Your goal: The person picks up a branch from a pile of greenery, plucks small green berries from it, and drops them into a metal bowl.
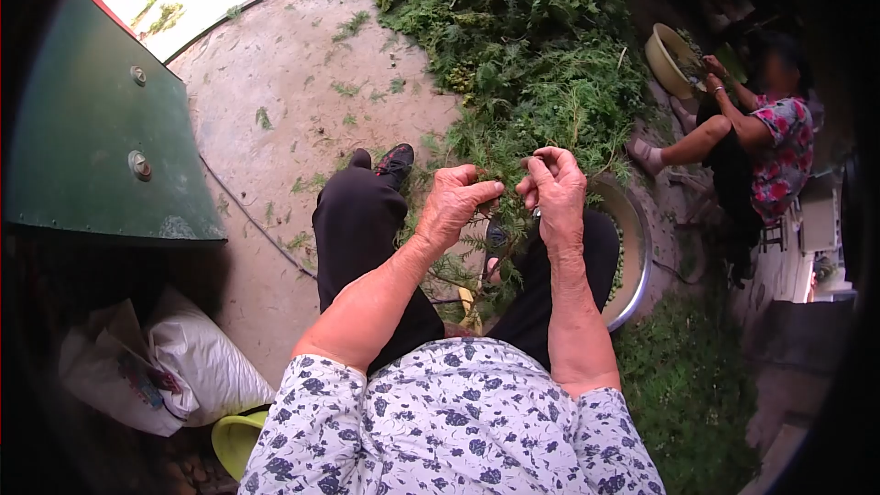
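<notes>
My left hand (449, 206) is closed, thumb against fingers, on a green evergreen branch (463, 268) whose feathery foliage hangs down between my knees. Close by on the right, my right hand (557, 191) is also closed in a pinch near the top of the foliage. Whatever lies between its fingertips is too small to make out. A round basin (643, 257) with a shiny metal rim stands beside my right leg, partly hidden by it. Small green pieces show inside.
A large heap of cut evergreen branches (513, 27) lies ahead, with more greenery (683, 376) at right. A co-worker (779, 128) sits by a cream basin (662, 64). A green metal panel (101, 128), white sacks (197, 357) and a yellow-green basin (234, 440) are at left.
</notes>
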Tool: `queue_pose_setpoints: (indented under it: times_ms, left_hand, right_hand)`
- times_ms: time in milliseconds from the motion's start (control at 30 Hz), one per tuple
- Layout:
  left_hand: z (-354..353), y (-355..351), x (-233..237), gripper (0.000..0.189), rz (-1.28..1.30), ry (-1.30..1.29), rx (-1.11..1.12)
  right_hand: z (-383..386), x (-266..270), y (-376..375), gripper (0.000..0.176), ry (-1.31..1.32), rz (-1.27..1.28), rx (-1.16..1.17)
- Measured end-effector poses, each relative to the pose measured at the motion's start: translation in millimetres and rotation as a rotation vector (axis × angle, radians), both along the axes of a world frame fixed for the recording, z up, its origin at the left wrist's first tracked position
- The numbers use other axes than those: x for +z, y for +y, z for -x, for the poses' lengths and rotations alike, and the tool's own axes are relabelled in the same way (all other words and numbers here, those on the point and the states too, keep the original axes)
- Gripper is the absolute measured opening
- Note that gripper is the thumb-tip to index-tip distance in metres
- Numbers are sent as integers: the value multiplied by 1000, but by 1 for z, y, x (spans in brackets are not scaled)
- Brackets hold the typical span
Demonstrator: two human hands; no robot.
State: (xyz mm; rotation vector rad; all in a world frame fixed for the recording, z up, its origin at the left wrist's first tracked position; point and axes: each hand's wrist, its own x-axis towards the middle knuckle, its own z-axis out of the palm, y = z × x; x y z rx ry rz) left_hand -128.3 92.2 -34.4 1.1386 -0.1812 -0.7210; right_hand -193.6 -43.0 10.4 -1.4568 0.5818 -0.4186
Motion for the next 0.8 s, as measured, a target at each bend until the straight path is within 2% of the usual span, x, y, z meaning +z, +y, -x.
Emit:
queue_pose_setpoints:
  times_ms: [67,100,133,200,267,333,400,433,467,567,633,700,800]
  left_hand:
    - [2,-1,-2,14,17,-17,37]
    - [4,-4,6,26,20,17,96]
    - [2,-3,1,26,21,18,98]
    - [-4,2,-8,14,-107,-147,34]
    - [-3,2,-8,15,-135,-186,43]
    - [-3,2,-8,16,-164,-224,52]
    - [-3,1,-16,11,-165,-210,35]
    - [-3,0,-19,11,-166,-210,35]
    - [-2,-1,-20,10,-134,-163,25]
    - [-2,1,-14,12,-51,-103,-3]
    - [-2,2,-17,15,-3,-86,-26]
    - [-5,0,-27,13,-163,-202,-39]
    - [0,0,-13,12,-82,-146,-47]
  right_hand:
    - [0,11,8,14,-174,-258,48]
    - [1,11,8,14,-172,-256,48]
    - [4,11,9,13,-170,-320,116]
    - [7,10,12,13,-167,-388,188]
    - [10,8,16,12,-52,-247,317]
    - [7,14,24,14,-43,-188,324]
    - [2,12,25,16,67,281,279]
    - [0,-6,17,17,20,511,259]
    - [0,-5,15,17,19,511,259]
    - [0,0,12,20,192,290,285]
    - [1,-5,11,21,125,382,323]
    - [2,-13,10,23,66,511,334]
    - [2,-15,10,22,95,457,301]
